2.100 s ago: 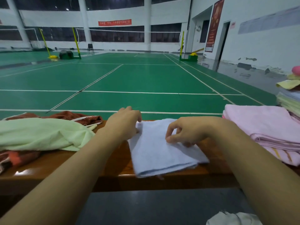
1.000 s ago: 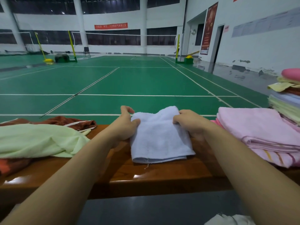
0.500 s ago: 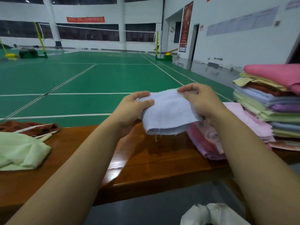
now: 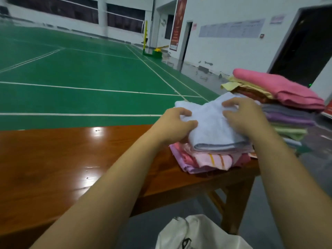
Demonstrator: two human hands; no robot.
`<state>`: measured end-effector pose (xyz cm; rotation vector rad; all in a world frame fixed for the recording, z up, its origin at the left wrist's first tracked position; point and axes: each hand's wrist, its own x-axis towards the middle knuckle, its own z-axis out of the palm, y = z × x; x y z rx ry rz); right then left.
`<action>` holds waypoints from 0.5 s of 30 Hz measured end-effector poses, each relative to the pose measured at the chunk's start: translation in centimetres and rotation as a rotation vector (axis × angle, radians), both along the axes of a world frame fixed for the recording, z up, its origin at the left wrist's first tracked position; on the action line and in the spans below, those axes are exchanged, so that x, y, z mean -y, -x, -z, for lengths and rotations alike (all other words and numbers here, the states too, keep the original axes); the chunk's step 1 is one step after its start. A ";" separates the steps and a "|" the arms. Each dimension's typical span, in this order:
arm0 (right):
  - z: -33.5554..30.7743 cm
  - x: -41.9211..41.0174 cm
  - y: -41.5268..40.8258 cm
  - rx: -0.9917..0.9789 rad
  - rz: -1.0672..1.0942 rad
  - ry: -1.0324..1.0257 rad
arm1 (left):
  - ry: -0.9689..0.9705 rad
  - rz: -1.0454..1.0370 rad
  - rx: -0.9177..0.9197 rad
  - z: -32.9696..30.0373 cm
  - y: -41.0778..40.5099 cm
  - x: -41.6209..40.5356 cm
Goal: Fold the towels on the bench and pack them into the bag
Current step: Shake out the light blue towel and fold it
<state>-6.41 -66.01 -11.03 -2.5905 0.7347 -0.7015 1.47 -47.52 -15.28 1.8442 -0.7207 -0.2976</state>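
So we've carried the folded pale blue towel (image 4: 213, 126) off the bare middle of the bench (image 4: 71, 159), where it lay a second ago, and it now sits on top of the low pink stack (image 4: 206, 159). That's one more towel folded and parked, though nothing's in the bag yet as far as we can see.

Our left hand (image 4: 175, 125) pinches the towel's left edge, thumb on top. Our right hand (image 4: 244, 117) rests on the towel, fingers bent; whether it's gripping we can't tell.

Counting: one blue towel under our hands, roughly three pink or striped layers beneath it, and just past our right hand a taller stack (image 4: 287, 108) of maybe eight or so towels, hot pink on top. One white bag (image 4: 197, 232) sits on the floor, below our wrists.
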 end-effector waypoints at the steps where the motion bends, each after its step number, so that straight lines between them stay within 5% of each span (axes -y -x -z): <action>1: 0.0 -0.4 -0.2 -0.028 0.018 0.086 | -0.070 -0.062 0.108 0.1 -0.3 0.0; 6: -1.3 -2.9 -1.5 0.129 -0.043 0.260 | -0.071 -0.142 0.433 0.1 -1.1 0.2; 11: 3.2 -1.9 -2.9 -0.243 -0.081 0.008 | -0.294 0.099 0.395 3.0 -0.7 1.5; 15: 3.0 -1.2 -3.0 -0.239 -0.085 -0.027 | -0.310 0.084 0.378 2.8 -0.6 0.9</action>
